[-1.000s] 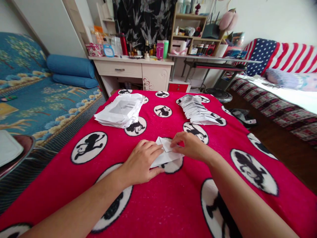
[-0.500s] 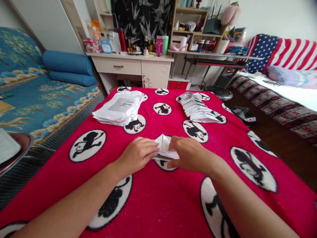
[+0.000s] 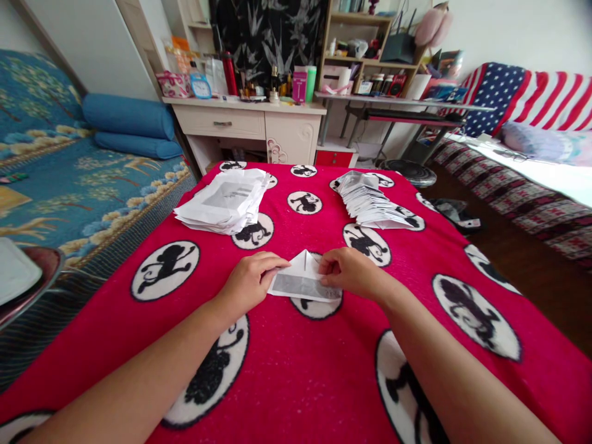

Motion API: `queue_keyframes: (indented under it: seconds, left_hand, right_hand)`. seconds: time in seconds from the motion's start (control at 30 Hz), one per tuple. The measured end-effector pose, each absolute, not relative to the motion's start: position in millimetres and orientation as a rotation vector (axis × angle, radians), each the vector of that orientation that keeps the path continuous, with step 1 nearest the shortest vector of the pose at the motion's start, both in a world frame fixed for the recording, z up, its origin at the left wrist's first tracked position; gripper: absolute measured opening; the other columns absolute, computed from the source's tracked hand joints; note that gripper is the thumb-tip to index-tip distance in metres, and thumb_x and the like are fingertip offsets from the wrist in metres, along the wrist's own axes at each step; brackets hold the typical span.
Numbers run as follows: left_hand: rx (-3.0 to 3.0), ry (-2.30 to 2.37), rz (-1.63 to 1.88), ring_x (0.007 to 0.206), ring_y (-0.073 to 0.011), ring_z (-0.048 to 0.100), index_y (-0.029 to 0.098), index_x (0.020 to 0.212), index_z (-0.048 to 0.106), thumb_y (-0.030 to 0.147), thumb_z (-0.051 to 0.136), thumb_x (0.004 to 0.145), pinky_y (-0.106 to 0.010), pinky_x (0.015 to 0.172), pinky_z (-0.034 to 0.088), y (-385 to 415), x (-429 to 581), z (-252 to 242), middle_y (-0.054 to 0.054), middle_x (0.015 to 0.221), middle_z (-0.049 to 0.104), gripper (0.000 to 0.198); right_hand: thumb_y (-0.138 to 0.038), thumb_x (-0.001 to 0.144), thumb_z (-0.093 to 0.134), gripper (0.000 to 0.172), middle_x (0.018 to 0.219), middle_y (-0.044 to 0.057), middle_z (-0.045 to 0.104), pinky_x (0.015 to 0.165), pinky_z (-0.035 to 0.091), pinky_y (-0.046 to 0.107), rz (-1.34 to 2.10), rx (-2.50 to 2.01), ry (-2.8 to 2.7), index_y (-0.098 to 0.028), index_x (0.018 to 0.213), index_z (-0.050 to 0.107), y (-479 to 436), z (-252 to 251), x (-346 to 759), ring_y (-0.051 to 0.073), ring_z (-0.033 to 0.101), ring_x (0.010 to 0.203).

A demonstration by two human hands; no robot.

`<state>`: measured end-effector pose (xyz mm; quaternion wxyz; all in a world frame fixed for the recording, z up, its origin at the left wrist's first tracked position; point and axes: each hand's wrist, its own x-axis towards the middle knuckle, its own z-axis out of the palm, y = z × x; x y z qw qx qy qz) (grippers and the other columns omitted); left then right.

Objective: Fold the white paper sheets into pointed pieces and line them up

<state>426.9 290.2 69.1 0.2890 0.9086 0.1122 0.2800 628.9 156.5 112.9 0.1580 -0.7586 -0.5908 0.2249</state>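
Observation:
A partly folded sheet of paper [image 3: 298, 285] lies on the red cloth in front of me, its top coming to a point and a grey printed strip along its lower edge. My left hand [image 3: 252, 280] pinches its left end, fingers closed. At the right side, my right hand [image 3: 349, 271] grips the paper between thumb and curled fingers. Farther off to the left rests a stack of loose printed sheets [image 3: 224, 197]. To the far right lies a row of folded papers [image 3: 370, 200], overlapping one another.
The red cloth [image 3: 296, 370] with black monkey prints covers the table. Behind it stand a white dresser [image 3: 240, 123] with bottles on top and a desk [image 3: 407, 102] with shelves. A blue sofa [image 3: 92, 179] is at left, a bed [image 3: 531, 166] at right. A tray edge [image 3: 55, 265] juts in at left.
The paper's lower part now shows as a flat grey printed strip across the front. My left hand has moved left and my right hand slightly right, wider apart along the paper.

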Motion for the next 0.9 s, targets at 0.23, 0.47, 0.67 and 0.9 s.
queue_keyframes:
  seconds: [0.23, 0.47, 0.67, 0.9]
  left_hand:
    - [2.671, 0.333, 0.69, 0.093, -0.0187, 0.057, 0.018, 0.088, 0.071, -0.003, 0.048, 0.078, -0.035, 0.084, 0.047, 289.5, 422.4, 74.1, -0.005, 0.094, 0.065, 0.033]
    - [2.923, 0.274, 0.539, 0.093, -0.0249, 0.055, 0.016, 0.09, 0.068, 0.029, 0.063, 0.08, -0.045, 0.086, 0.042, 265.4, 417.7, 98.9, -0.009, 0.094, 0.064, 0.018]
    - [3.034, 0.261, 0.44, 0.092, -0.0253, 0.057, 0.014, 0.096, 0.067, 0.026, 0.06, 0.081, -0.047, 0.095, 0.038, 252.5, 417.8, 103.8, -0.009, 0.09, 0.065, 0.021]
    - [3.094, 0.244, 0.515, 0.085, -0.0217, 0.06, 0.016, 0.095, 0.067, 0.008, 0.048, 0.086, -0.039, 0.082, 0.042, 261.1, 420.9, 93.4, -0.007, 0.085, 0.067, 0.022]
  right_hand:
    - [-0.022, 0.065, 0.074, 0.027, 0.084, 0.0, 0.068, 0.059, 0.034, 0.022, 0.458, -2.407, -1.583, -0.021, 0.089, 0.063, 154.8, 117.9, 619.2, 0.014, 0.059, 0.073]
    - [-0.012, 0.072, 0.067, 0.008, 0.094, 0.005, 0.065, 0.068, 0.038, 0.024, 0.289, -2.38, -1.862, -0.02, 0.075, 0.068, 156.7, 119.8, 609.6, 0.018, 0.06, 0.091]
    - [-0.031, 0.087, 0.059, 0.019, 0.098, 0.011, 0.068, 0.065, 0.041, 0.028, 0.242, -2.522, -1.957, -0.016, 0.09, 0.07, 151.0, 144.6, 588.4, 0.023, 0.065, 0.085]
    - [-0.021, 0.079, 0.064, 0.024, 0.105, 0.017, 0.064, 0.068, 0.044, 0.032, 0.16, -2.541, -2.189, -0.012, 0.101, 0.068, 138.0, 153.0, 559.4, 0.028, 0.062, 0.093]
